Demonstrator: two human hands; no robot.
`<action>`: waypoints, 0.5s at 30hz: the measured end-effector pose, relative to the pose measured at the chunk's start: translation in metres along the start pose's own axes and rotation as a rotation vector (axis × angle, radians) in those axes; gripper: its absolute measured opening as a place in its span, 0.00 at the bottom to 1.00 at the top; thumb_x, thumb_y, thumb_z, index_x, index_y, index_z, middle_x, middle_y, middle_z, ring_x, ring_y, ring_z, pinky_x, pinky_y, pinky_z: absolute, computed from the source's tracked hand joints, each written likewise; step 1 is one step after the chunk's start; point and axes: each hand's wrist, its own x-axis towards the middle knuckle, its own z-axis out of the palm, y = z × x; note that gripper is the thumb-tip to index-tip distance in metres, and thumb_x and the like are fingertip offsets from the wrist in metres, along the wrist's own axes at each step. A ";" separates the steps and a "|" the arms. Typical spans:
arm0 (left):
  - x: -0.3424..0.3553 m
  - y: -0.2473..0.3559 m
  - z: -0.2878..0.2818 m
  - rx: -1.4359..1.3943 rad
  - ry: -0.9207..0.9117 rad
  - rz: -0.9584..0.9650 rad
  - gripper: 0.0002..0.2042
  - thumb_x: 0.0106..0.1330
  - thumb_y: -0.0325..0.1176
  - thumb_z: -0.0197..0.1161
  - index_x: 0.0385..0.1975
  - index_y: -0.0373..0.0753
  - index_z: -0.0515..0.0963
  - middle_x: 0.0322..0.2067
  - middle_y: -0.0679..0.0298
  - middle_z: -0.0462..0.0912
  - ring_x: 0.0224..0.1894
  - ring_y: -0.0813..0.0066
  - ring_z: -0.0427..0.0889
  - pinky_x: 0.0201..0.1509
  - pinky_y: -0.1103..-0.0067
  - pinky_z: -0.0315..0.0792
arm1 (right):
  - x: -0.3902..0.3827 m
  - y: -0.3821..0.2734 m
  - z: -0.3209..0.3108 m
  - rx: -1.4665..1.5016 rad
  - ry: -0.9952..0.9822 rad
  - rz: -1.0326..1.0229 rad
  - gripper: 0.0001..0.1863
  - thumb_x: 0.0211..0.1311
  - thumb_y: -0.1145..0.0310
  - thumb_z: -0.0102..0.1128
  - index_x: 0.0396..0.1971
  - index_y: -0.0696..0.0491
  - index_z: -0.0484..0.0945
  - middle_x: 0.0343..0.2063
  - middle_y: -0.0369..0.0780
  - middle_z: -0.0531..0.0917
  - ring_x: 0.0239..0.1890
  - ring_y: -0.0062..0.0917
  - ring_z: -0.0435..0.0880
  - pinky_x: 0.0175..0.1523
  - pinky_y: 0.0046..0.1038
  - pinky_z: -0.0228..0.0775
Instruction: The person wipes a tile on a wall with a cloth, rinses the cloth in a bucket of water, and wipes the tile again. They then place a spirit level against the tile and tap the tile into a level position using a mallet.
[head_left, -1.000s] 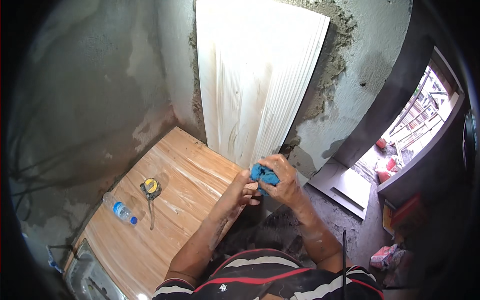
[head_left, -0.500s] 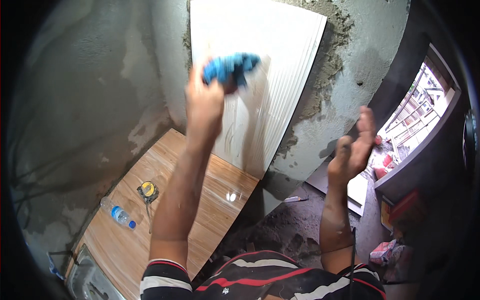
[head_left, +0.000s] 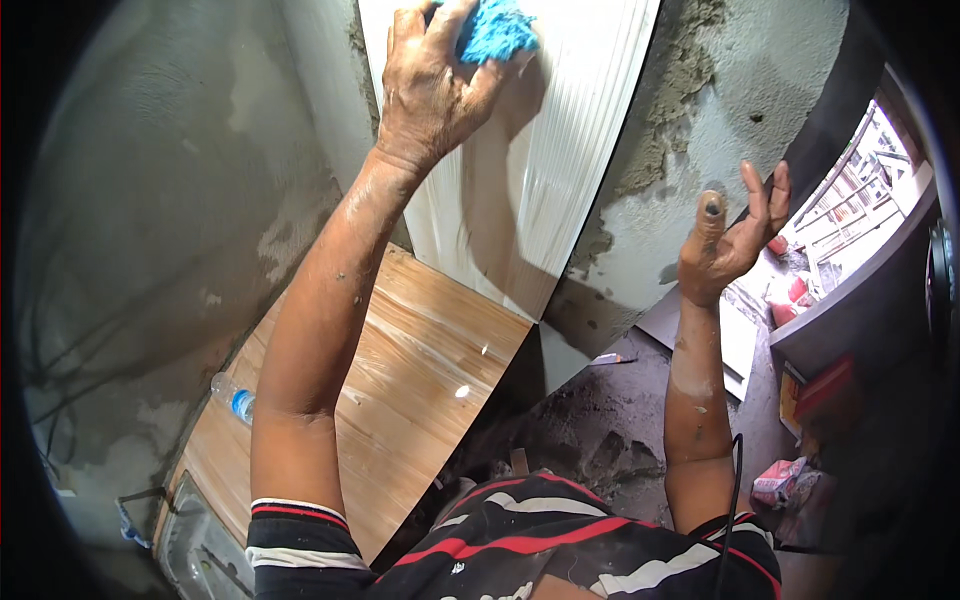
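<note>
My left hand (head_left: 428, 88) is up at the far end, its fingers closed around a bright blue cloth (head_left: 498, 34). The cloth lies against a white tiled panel (head_left: 585, 120) with fine ribs along its right side, fixed to the rough wall. Brownish smears and the arm's shadow show on the panel's lower part. My right hand (head_left: 735, 245) is raised at the right, fingers apart and empty, well away from the panel. Dark grime marks its thumb tip.
Below the panel runs a wood-patterned counter (head_left: 440, 370) carrying a plastic bottle (head_left: 238, 400), partly behind my left arm. A steel sink (head_left: 190, 540) is set in its near left end. At right are a doorway, a red box (head_left: 828, 395) and a crumpled bag (head_left: 778, 482) on the floor.
My left hand has moved farther up the panel with the blue cloth, which now lies against it. My right hand has lifted slightly to the right. My left arm now covers the tape measure.
</note>
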 end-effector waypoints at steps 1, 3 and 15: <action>-0.004 0.000 0.000 -0.092 0.037 0.058 0.22 0.65 0.28 0.69 0.60 0.41 0.79 0.51 0.53 0.78 0.52 0.58 0.83 0.55 0.72 0.82 | 0.000 -0.002 -0.001 -0.036 -0.038 -0.008 0.27 0.76 0.53 0.58 0.58 0.63 0.76 0.69 0.54 0.68 0.74 0.44 0.60 0.77 0.47 0.47; -0.032 0.002 0.008 -0.144 0.031 -0.017 0.21 0.64 0.26 0.67 0.58 0.39 0.79 0.50 0.50 0.79 0.52 0.56 0.83 0.55 0.68 0.82 | 0.002 -0.002 -0.003 -0.041 -0.042 -0.016 0.26 0.76 0.53 0.58 0.57 0.63 0.77 0.69 0.54 0.68 0.74 0.43 0.60 0.77 0.47 0.47; -0.378 0.065 -0.055 -0.314 -0.567 -1.212 0.09 0.68 0.28 0.66 0.45 0.34 0.82 0.37 0.61 0.87 0.37 0.71 0.85 0.40 0.77 0.80 | -0.008 0.014 0.003 0.071 -0.001 -0.015 0.24 0.72 0.53 0.63 0.53 0.59 0.81 0.64 0.53 0.72 0.72 0.40 0.63 0.75 0.41 0.51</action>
